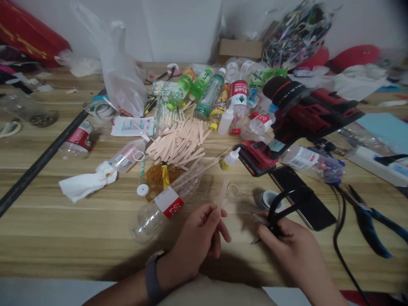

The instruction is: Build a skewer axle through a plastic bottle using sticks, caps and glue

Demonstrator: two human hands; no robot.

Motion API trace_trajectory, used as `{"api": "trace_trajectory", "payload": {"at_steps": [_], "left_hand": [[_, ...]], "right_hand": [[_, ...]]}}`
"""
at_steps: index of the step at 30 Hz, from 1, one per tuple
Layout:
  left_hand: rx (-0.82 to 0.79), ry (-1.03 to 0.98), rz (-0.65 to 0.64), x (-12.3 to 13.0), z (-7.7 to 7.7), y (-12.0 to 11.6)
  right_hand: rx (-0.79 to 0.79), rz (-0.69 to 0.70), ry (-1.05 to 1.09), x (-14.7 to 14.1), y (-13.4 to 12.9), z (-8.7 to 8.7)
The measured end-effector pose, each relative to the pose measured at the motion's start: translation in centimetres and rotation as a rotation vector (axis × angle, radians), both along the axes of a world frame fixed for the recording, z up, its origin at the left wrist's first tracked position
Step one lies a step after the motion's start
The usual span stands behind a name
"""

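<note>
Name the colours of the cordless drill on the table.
The drill is red and black, as the head view shows.

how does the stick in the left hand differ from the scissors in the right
The stick is pale; the scissors have black handles. The stick is one straight strip; the scissors have looped handles and parted blades. Both are held, in left hand and right hand.
</note>
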State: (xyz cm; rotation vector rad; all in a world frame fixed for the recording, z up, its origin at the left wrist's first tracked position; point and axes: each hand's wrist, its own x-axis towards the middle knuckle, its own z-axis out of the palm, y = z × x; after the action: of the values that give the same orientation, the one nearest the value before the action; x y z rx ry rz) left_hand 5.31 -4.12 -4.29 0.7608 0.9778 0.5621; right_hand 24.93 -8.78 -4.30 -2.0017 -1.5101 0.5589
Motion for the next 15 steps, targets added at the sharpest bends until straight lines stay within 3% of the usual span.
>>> {"api": "trace_trajectory", "payload": {"at_steps": [4,8,11,15], "left_hand": [[0.072,0.078,-0.116,-0.2,0.0,-0.2],[0.157,0.2,-0.213,-0.4,0.5,-0.5],[0.291,0.306,-0.24,-0.6,1.1,-0.5],[0.516,0.446,-0.224,-0.9,1.3,-0.6]], "right_hand": [[-0.055,0.056,-0.123,1.3,0.7,0.5],[-0.084,0.234,-0.068,1.2,0.7,1.4],[0.009,0.352,-0.099,0.3,0.3,2.4],[0.257,0.413,-0.317,-1.0,-0.2,3.4]]}}
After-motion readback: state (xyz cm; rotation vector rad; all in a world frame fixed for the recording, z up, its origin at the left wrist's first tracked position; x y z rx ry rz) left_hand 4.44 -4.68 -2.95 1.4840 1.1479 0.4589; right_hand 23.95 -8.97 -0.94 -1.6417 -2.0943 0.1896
